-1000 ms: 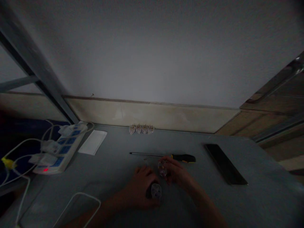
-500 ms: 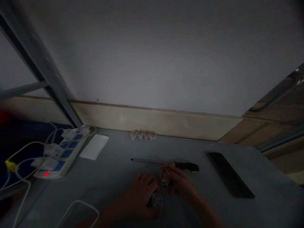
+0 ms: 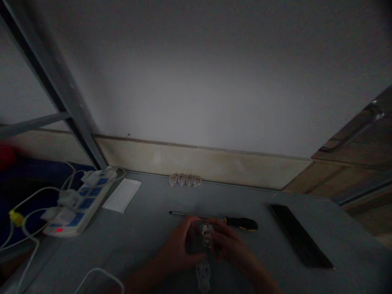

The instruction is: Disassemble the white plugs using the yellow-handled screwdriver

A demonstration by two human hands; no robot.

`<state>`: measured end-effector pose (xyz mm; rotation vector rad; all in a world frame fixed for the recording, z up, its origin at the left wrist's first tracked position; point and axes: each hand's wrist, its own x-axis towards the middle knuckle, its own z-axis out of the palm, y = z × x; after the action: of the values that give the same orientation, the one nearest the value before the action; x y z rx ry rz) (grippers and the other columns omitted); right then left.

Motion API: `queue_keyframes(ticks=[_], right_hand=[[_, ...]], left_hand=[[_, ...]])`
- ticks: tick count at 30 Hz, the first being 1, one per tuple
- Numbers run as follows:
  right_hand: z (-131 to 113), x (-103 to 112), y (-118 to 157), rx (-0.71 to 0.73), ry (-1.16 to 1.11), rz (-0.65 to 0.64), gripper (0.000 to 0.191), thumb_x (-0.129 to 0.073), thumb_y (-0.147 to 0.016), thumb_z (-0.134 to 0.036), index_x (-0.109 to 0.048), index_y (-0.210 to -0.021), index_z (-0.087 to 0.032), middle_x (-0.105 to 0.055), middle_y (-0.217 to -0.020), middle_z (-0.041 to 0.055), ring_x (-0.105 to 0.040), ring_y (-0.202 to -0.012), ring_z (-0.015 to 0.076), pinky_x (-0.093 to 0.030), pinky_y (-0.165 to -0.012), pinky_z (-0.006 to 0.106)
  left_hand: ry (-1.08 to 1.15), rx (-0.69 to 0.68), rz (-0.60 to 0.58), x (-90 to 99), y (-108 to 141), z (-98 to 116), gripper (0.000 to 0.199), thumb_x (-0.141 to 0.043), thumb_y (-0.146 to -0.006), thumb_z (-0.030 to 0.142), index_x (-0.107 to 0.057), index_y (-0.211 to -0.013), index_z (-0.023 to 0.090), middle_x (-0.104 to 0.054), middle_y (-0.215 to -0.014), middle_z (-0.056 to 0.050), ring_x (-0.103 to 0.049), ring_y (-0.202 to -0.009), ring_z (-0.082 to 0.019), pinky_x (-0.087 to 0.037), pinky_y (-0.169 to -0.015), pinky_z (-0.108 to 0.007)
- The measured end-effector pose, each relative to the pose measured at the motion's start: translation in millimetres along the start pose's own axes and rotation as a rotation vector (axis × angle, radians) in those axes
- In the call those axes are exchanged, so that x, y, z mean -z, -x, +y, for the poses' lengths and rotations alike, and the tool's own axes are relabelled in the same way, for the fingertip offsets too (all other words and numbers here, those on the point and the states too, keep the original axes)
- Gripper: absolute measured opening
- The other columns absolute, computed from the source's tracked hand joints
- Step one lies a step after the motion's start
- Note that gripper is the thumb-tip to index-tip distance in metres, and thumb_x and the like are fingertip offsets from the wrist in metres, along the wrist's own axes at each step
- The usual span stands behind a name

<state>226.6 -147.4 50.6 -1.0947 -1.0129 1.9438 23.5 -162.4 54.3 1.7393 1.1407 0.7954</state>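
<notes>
A small clear plastic part with metal pieces [image 3: 207, 235] is held in the fingers of my right hand [image 3: 234, 247], near the table's front. Just left of it is my left hand [image 3: 179, 249], its thumb and fingers apart around a gap, with nothing visible between them. Below both hands lies a pale perforated piece [image 3: 203, 275]. Behind the hands rests a screwdriver [image 3: 241, 223] with a black and yellow handle, its shaft pointing left. Several similar clear parts [image 3: 185, 179] stand in a row by the wall.
On the left are a power strip [image 3: 92, 204] with plugs and white cables, and a white paper [image 3: 122, 195]. A dark flat object [image 3: 300, 234] lies on the grey table [image 3: 153, 200] at the right. A metal frame [image 3: 76, 118] rises at the left.
My left hand has come off the dark round piece, opened and moved up beside the clear part. The pale perforated piece now lies uncovered below. The view has tilted up slightly.
</notes>
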Motion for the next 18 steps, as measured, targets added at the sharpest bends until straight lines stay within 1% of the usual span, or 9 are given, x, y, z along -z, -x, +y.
queue_keyframes(ticks=[2, 4, 7, 10, 12, 14, 16, 17, 18], right_hand=[[1.5, -5.3, 0.7, -0.008, 0.023, -0.023, 0.05, -0.079, -0.068, -0.052, -0.065, -0.11, -0.03, -0.065, -0.091, 0.0036, -0.058, -0.059, 0.0111, -0.047, -0.047, 0.022], [2.9, -9.7, 1.7, -0.013, 0.051, -0.03, 0.053, -0.079, -0.067, -0.055, -0.064, -0.111, -0.029, -0.065, -0.09, 0.0034, -0.059, -0.059, 0.0115, -0.048, -0.047, 0.022], [3.8, -10.3, 3.4, 0.004, 0.111, -0.012, 0.057, -0.075, -0.068, -0.06, -0.062, -0.113, -0.027, -0.065, -0.089, 0.0039, -0.062, -0.063, 0.0142, -0.05, -0.047, 0.023], [2.3, -4.5, 4.4, 0.079, 0.219, 0.04, 0.053, -0.07, -0.074, -0.059, -0.062, -0.112, -0.023, -0.064, -0.088, 0.0058, -0.062, -0.067, 0.0172, -0.049, -0.045, 0.023], [0.3, -1.5, 4.6, 0.176, 0.29, 0.115, 0.043, -0.071, -0.077, -0.053, -0.065, -0.107, -0.023, -0.063, -0.095, 0.0068, -0.061, -0.072, 0.0162, -0.05, -0.051, 0.023], [-1.0, -2.0, 4.1, 0.373, 0.463, 0.167, 0.027, -0.068, -0.082, -0.044, -0.068, -0.099, -0.024, -0.061, -0.104, 0.008, -0.06, -0.079, 0.0154, -0.051, -0.06, 0.024], [-0.6, -5.8, 3.1, 0.579, 0.681, 0.15, 0.015, -0.063, -0.086, -0.036, -0.07, -0.089, -0.023, -0.06, -0.104, 0.0091, -0.061, -0.085, 0.0169, -0.052, -0.064, 0.025], [0.2, -8.0, 2.4, 0.652, 0.771, 0.125, 0.013, -0.061, -0.087, -0.033, -0.071, -0.086, -0.023, -0.06, -0.101, 0.0095, -0.062, -0.086, 0.018, -0.052, -0.065, 0.026], [1.3, -10.0, 1.5, 0.691, 0.829, 0.101, 0.013, -0.061, -0.087, -0.03, -0.072, -0.083, -0.024, -0.061, -0.097, 0.0094, -0.062, -0.086, 0.0187, -0.053, -0.066, 0.028]], left_hand=[[0.073, -0.049, 0.021, -2.5, -2.2, -3.5, 0.072, -0.077, -0.062, 0.028, -0.047, -0.128, 0.025, -0.066, -0.111, -0.005, -0.063, -0.094, -0.023, -0.051, -0.082, -0.034], [0.114, -0.085, 0.035, -4.8, -2.9, -4.8, 0.064, -0.078, -0.063, 0.029, -0.053, -0.122, 0.025, -0.068, -0.111, -0.005, -0.064, -0.098, -0.025, -0.051, -0.085, -0.034], [0.123, -0.117, 0.068, -8.2, -1.9, -4.4, 0.054, -0.077, -0.064, 0.028, -0.059, -0.114, 0.024, -0.069, -0.106, -0.003, -0.065, -0.095, -0.024, -0.052, -0.084, -0.034], [0.094, -0.107, 0.111, -10.9, -0.6, -4.9, 0.05, -0.074, -0.065, 0.026, -0.059, -0.112, 0.024, -0.069, -0.103, -0.003, -0.065, -0.092, -0.022, -0.052, -0.082, -0.033], [0.056, -0.068, 0.106, -11.8, -0.2, -6.3, 0.053, -0.072, -0.063, 0.023, -0.058, -0.114, 0.023, -0.068, -0.103, -0.004, -0.064, -0.091, -0.023, -0.053, -0.081, -0.033], [0.022, -0.034, 0.089, -11.8, -0.4, -7.4, 0.058, -0.07, -0.061, 0.02, -0.057, -0.117, 0.022, -0.068, -0.103, -0.004, -0.063, -0.089, -0.023, -0.053, -0.079, -0.033], [0.002, -0.033, 0.071, -11.2, -0.6, -7.5, 0.06, -0.069, -0.06, 0.018, -0.057, -0.118, 0.023, -0.067, -0.104, -0.004, -0.063, -0.091, -0.023, -0.053, -0.081, -0.035], [-0.005, -0.046, 0.063, -10.8, -0.7, -7.1, 0.06, -0.068, -0.06, 0.016, -0.057, -0.119, 0.023, -0.067, -0.107, -0.004, -0.063, -0.094, -0.024, -0.053, -0.085, -0.036], [-0.012, -0.061, 0.051, -10.5, -0.7, -6.5, 0.061, -0.067, -0.06, 0.015, -0.057, -0.119, 0.023, -0.066, -0.111, -0.004, -0.062, -0.099, -0.025, -0.052, -0.089, -0.037]])
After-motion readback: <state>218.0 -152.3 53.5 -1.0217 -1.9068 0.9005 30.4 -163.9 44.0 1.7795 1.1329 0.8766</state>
